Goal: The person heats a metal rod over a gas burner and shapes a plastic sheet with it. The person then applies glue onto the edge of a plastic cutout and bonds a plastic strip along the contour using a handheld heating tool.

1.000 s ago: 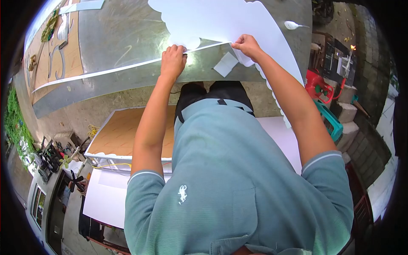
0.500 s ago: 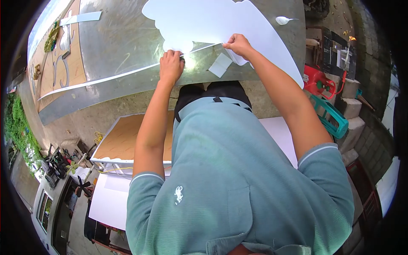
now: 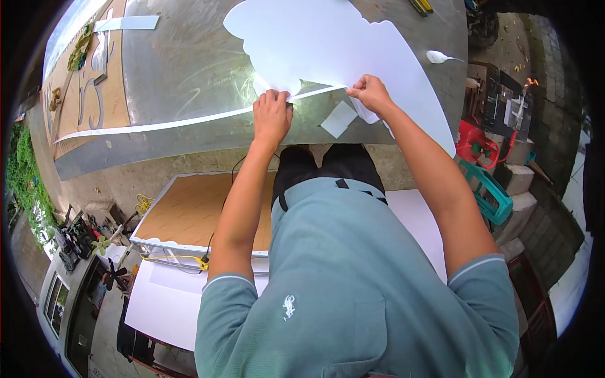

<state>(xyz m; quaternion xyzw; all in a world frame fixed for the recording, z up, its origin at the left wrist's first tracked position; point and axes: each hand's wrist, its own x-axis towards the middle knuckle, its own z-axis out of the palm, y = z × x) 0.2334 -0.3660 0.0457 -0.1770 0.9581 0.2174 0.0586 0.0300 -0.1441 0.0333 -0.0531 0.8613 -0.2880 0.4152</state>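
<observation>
A long, narrow white strip [image 3: 189, 120] runs across the metal table from the far left to the scalloped white sheet [image 3: 315, 44]. My left hand [image 3: 272, 118] is closed over the strip beside the sheet's lower edge, fingers curled down. Something small and dark shows by its thumb, too hidden to name. Between thumb and fingertips, my right hand [image 3: 370, 96] pinches the strip's right end, next to a curled part of the sheet. A small pale rectangular piece [image 3: 339, 120] lies on the table between my hands, nearer to me.
A small white nozzle bottle [image 3: 438, 57] lies right of the sheet on the metal table [image 3: 183, 63]. Cardboard [image 3: 116, 82] with cut letter shapes covers the table's left end. A lit torch [image 3: 523, 104], a red tank [image 3: 469, 142] and a green stool [image 3: 488, 195] stand at right.
My view has shifted, so the table and both hands appear lower and farther right. Yellow-and-black tools now show at the top edge. Both hands keep their hold on the strip.
</observation>
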